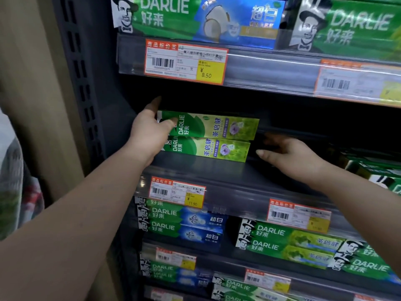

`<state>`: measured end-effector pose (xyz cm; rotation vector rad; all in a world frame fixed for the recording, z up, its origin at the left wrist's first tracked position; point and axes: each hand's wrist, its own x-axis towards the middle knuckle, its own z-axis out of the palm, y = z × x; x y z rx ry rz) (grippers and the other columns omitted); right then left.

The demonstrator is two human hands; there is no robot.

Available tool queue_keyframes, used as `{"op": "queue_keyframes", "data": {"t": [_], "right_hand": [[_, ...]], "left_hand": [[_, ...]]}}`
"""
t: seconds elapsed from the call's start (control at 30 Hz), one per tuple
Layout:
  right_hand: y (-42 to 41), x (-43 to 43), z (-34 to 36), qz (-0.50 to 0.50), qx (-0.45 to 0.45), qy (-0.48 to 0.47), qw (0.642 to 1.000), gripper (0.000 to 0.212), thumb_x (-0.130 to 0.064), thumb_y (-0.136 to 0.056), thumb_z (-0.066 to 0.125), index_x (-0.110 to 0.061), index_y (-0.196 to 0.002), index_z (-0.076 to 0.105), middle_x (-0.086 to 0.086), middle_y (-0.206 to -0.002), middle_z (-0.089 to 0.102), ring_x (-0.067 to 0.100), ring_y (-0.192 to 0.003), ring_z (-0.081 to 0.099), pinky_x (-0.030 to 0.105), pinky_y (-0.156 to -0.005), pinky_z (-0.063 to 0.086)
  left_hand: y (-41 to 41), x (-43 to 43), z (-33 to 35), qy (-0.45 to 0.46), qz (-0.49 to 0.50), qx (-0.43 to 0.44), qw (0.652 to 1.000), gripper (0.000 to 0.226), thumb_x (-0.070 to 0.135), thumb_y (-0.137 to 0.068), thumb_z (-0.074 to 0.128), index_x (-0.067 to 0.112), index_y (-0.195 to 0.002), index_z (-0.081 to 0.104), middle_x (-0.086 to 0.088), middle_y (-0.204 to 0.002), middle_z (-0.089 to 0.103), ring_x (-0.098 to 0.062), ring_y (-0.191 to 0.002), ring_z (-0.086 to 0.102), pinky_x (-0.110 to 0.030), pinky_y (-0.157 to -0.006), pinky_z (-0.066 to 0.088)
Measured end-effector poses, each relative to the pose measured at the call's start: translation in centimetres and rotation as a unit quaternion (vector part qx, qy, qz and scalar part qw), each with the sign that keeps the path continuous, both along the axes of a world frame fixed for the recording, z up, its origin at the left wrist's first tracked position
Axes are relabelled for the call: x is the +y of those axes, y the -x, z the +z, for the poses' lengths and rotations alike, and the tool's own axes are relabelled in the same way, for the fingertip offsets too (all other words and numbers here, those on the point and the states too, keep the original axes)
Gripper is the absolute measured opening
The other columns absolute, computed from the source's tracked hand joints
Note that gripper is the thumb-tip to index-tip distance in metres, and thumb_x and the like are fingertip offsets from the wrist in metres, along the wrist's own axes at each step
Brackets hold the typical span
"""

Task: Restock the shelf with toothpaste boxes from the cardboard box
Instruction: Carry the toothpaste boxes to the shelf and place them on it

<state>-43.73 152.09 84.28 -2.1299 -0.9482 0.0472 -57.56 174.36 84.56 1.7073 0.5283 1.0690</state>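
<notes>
Two green toothpaste boxes lie stacked on the middle shelf [195,170], the upper box [214,127] on the lower box [212,149]. My left hand [149,131] grips the left end of the upper box, thumb on its front face. My right hand [284,154] hovers just right of the stack with fingers spread, holding nothing. The cardboard box is out of view.
The shelf above holds large Darlie boxes [195,16] behind a price tag [184,60]. Lower shelves carry blue-green boxes [184,224] and green ones [288,244]. More boxes [373,168] sit at the right of the middle shelf. The shelf upright [80,83] stands at left.
</notes>
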Motion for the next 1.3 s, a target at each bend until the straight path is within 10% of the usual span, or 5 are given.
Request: {"op": "queue_keyframes", "data": {"t": [0.33, 0.47, 0.63, 0.9, 1.3], "right_hand": [[1.8, 1.8, -0.8, 0.071, 0.093, -0.08, 0.99, 0.049, 0.002, -0.088, 0.051, -0.01, -0.134, 0.041, 0.005, -0.133, 0.053, 0.014, -0.124, 0.049, 0.027, -0.106, 0.039], [2.0, 1.7, -0.6, 0.04, 0.131, -0.108, 0.985, 0.048, 0.003, -0.088, 0.05, -0.011, -0.134, 0.042, 0.008, -0.127, 0.058, 0.016, -0.112, 0.056, 0.017, -0.084, 0.047], [1.5, 2.2, -1.0, -0.003, 0.159, -0.062, 0.985, 0.067, -0.017, -0.075, 0.066, -0.018, -0.137, 0.038, 0.005, -0.137, 0.051, 0.021, -0.123, 0.05, 0.04, -0.105, 0.041], [2.8, 2.2, -0.7, 0.021, 0.107, -0.046, 0.993, 0.036, 0.0, -0.087, 0.052, -0.015, -0.119, 0.056, -0.004, -0.114, 0.061, 0.009, -0.109, 0.054, 0.023, -0.097, 0.039], [3.1, 2.5, -0.7, -0.009, 0.079, -0.026, 0.996, 0.037, -0.005, -0.085, 0.056, -0.018, -0.12, 0.056, 0.001, -0.122, 0.061, 0.016, -0.115, 0.054, 0.034, -0.105, 0.039]], "left_hand": [[-0.5, 1.1, -1.4, -0.019, 0.083, 0.131, 0.988, 0.035, 0.021, -0.083, 0.063, 0.001, -0.112, 0.059, -0.014, -0.114, 0.064, -0.029, -0.1, 0.061, -0.039, -0.088, 0.051], [-0.6, 1.3, -1.3, -0.007, 0.088, 0.125, 0.988, 0.034, 0.021, -0.084, 0.062, 0.0, -0.111, 0.058, -0.015, -0.113, 0.064, -0.029, -0.097, 0.06, -0.034, -0.08, 0.048], [-0.7, 1.2, -1.4, -0.009, 0.083, 0.134, 0.988, 0.037, 0.024, -0.084, 0.062, 0.0, -0.112, 0.059, -0.015, -0.115, 0.064, -0.031, -0.101, 0.06, -0.034, -0.082, 0.048], [-0.4, 0.9, -1.3, -0.023, 0.064, 0.155, 0.986, 0.041, 0.024, -0.088, 0.058, -0.001, -0.119, 0.05, -0.014, -0.123, 0.056, -0.03, -0.108, 0.055, -0.03, -0.08, 0.043], [-0.3, 0.9, -1.3, -0.005, 0.004, 0.177, 0.984, 0.044, 0.008, -0.083, 0.062, 0.004, -0.123, 0.044, -0.012, -0.12, 0.055, -0.021, -0.093, 0.051, -0.027, -0.077, 0.041]]}}
